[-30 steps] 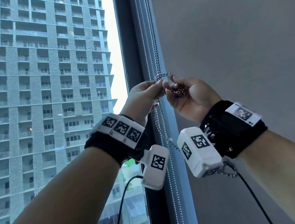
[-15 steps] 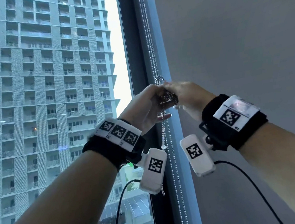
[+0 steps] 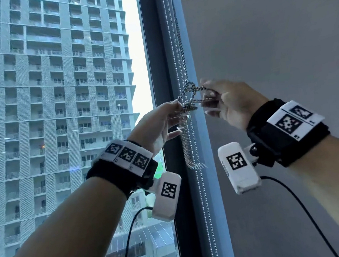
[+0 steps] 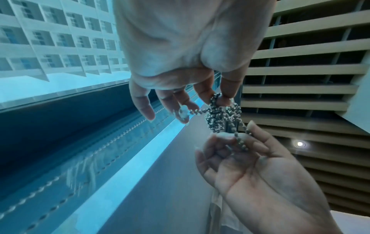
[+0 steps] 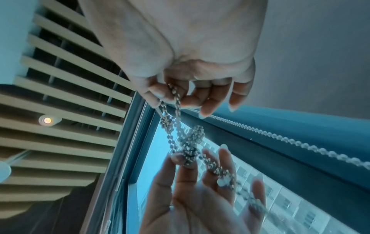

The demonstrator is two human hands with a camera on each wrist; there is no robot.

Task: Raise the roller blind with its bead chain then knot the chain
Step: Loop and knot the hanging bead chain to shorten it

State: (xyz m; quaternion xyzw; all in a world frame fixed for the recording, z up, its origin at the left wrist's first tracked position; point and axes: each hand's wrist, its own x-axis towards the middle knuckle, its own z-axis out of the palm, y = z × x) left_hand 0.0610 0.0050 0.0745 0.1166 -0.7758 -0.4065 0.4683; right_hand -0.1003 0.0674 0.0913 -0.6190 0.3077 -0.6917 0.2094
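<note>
Hands [image 3: 159,125] now apart, bead chain [image 3: 190,98] loops stretched between.

The knotted bead chain [image 3: 189,96] hangs between left hand [image 3: 159,125] and right hand [image 3: 233,104], beside the window frame [image 3: 157,66].

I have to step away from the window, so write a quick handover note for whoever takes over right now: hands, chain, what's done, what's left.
Left hand: thumb and forefinger pinch the bead chain at the forming knot; the other fingers are spread.
Right hand: thumb and fingers pinch a chain strand pulled sideways out of the knot.
Chain: hangs along the window frame, looped into a loose tangle between the hands; its lower part dangles, blurred.
Done: the glass is uncovered in view, so the blind looks raised; knot started.
Left: likely draw the strands tight, check that the knot holds, then let go.
</note>
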